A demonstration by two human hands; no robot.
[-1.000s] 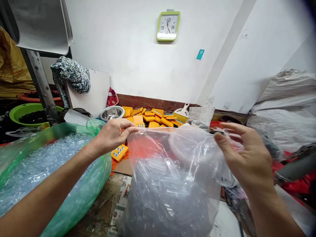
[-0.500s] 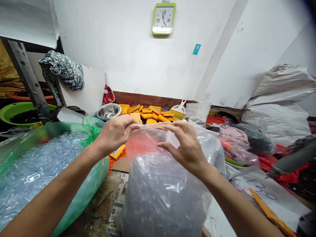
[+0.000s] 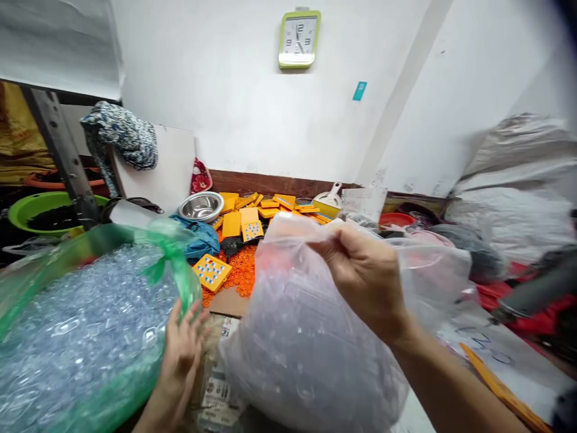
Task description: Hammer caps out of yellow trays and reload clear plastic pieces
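A full, translucent plastic bag [image 3: 311, 355] stands in the middle, its contents greyish and blurred. My right hand [image 3: 365, 276] is closed on the gathered top of this bag, at its right side. My left hand [image 3: 183, 343] is off the bag, with fingers spread, beside the right edge of a large green plastic bag [image 3: 108, 397]. Many clear plastic pieces [image 3: 90, 319] fill the green bag, and its knotted part [image 3: 174, 264] hangs just above my left fingers.
Orange boxes [image 3: 232, 224] and small orange rings [image 3: 241, 267] lie behind the bags, near a metal bowl [image 3: 201, 206]. A white sheet with writing [image 3: 500, 355] and an orange strip [image 3: 500, 385] lie at the right. A clock [image 3: 300, 39] hangs on the wall.
My left hand has let go of the translucent bag's top and moved down and left. My right hand has closed on the bag's top, which is now bunched together.
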